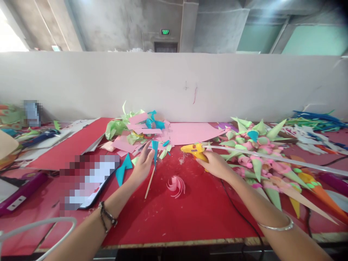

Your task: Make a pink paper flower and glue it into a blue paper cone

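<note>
My left hand (143, 163) is closed on a narrow blue paper piece (155, 150), held upright over the red tabletop. A thin wooden stick (149, 184) slants down just below it; whether my fingers touch the stick I cannot tell. My right hand (214, 163) grips a yellow glue gun (196, 149), its nozzle pointing left towards the blue paper. A long translucent glue stick (272, 156) runs out of the gun's back to the right. Between my hands, nearer to me, lies a pink curled paper swirl (176, 186). Another blue paper cutout (124, 169) rests left of my left hand.
Finished paper cones and flowers (261, 156) are heaped at right, beside the gun's black cable (233, 206). Paper scraps (136, 127) and a pink sheet (187, 133) lie at the back, before a white partition (174, 87). A phone (94, 183) lies at left.
</note>
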Motion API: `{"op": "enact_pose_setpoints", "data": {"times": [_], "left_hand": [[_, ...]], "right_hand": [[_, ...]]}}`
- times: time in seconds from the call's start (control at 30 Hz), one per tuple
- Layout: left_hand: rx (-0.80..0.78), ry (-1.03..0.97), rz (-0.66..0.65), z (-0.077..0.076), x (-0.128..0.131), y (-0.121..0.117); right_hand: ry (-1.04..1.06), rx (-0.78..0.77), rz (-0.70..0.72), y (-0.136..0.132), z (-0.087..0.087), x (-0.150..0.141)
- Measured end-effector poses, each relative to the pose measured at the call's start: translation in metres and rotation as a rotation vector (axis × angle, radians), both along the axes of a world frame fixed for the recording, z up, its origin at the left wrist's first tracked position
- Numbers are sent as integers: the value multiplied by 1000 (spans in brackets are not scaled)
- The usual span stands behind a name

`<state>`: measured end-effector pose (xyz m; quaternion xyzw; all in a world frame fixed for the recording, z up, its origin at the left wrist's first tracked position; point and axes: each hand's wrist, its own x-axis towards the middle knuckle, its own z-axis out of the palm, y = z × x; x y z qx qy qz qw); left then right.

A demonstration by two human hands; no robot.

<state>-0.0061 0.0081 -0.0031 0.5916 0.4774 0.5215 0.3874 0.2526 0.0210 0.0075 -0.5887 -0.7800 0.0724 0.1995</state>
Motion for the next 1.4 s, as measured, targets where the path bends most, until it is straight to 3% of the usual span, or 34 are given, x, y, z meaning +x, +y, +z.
{"op": "enact_pose_setpoints", "data": {"times": [0.1,0.27,0.47,0.67,0.83,1.1,1.2,1.4], "left_hand": [[128,156,9,4,-1,-3],[384,584,10,14,-5,-12],[492,740,-32,14,-8,-12],[474,793,-27,10,-7,-10],[512,810,1,11,-8,-8],[406,863,87,12,-8,-5],[348,919,126,10,-7,-4],[334,936,80,6,-5,-4]], "right_hand": [[-8,-7,1,0,0,0],[-9,-8,-17,-1,0,0],[-6,-6,-18,2,-3,2],[39,16,37,4,-5,1],[187,56,-6,1,1,-3],[467,111,-193,-8,16,-7],[515,102,-151,-11,16,-10],[499,92,-31,-21,16,-23]]}}
